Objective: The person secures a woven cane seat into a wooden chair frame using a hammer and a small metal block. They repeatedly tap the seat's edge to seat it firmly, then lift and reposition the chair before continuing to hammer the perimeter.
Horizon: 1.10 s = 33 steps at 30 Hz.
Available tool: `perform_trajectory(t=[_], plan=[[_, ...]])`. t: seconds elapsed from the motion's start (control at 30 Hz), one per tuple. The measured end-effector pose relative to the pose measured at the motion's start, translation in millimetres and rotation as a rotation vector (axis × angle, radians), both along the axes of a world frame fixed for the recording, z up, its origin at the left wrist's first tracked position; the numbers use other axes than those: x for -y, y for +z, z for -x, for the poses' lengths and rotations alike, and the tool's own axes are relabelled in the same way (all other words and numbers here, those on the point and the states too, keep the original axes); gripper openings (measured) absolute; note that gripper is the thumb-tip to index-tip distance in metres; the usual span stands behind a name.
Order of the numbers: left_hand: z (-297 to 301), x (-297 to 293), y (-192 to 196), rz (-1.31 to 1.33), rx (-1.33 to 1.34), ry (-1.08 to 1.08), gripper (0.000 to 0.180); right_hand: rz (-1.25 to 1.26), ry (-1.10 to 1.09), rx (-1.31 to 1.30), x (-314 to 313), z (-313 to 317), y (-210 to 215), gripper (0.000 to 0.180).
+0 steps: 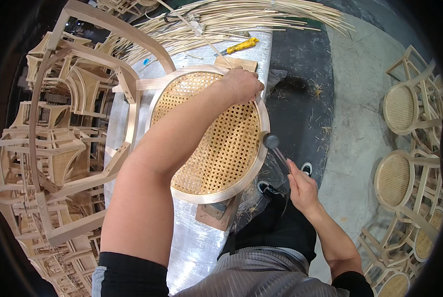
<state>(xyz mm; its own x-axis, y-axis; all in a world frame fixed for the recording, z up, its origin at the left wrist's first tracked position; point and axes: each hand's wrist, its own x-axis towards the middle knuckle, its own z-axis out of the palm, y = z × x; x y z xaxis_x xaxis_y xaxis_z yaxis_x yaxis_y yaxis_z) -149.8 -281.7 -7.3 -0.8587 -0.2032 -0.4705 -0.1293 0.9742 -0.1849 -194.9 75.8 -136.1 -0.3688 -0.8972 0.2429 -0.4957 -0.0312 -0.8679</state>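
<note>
Pressing the oval cane seat (216, 143) at its one o'clock rim, the left hand (241, 84) has fingers curled together; the seat lies mid-desk (192, 247). Right hand (303, 188), at four o'clock, clamps a mallet (276, 148).

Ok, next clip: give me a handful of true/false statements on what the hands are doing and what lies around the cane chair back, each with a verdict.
1. The left hand rests on the far rim of the oval cane chair back. True.
2. The right hand holds a yellow-handled tool. False: it grips a dark-headed mallet; the yellow-handled tool lies untouched on the bench.
3. The mallet head is close to the right edge of the oval frame. True.
4. The cane panel has a large hole torn in the middle. False: the weave looks unbroken where the forearm does not cover it.
5. A bundle of loose cane strips lies beyond the chair back. True.
6. The floor to the right holds stacked cardboard boxes. False: finished cane-backed chairs stand there.
</note>
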Motion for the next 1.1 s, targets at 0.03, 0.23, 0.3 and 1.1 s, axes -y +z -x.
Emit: perform_trajectory(t=[0.03,0.23,0.3,1.1], plan=[[-2.1,-0.8,-1.5,0.000,-0.011,0.009,0.033,0.057,-0.032,-0.002,6.3,1.1,4.7,0.044],[-6.9,2.8,-4.7,-0.033,-0.058,0.027,0.034,-0.038,-0.004,-0.058,22.4,14.0,5.6,0.046],[-11.0,3.7,-10.8,-0.038,-0.068,0.040,0.035,-0.009,-0.008,-0.072,26.2,12.4,3.4,0.047],[9.5,10.0,46.4,0.297,0.012,0.096,0.018,-0.164,-0.011,-0.009,46.6,10.1,-7.4,0.041]])
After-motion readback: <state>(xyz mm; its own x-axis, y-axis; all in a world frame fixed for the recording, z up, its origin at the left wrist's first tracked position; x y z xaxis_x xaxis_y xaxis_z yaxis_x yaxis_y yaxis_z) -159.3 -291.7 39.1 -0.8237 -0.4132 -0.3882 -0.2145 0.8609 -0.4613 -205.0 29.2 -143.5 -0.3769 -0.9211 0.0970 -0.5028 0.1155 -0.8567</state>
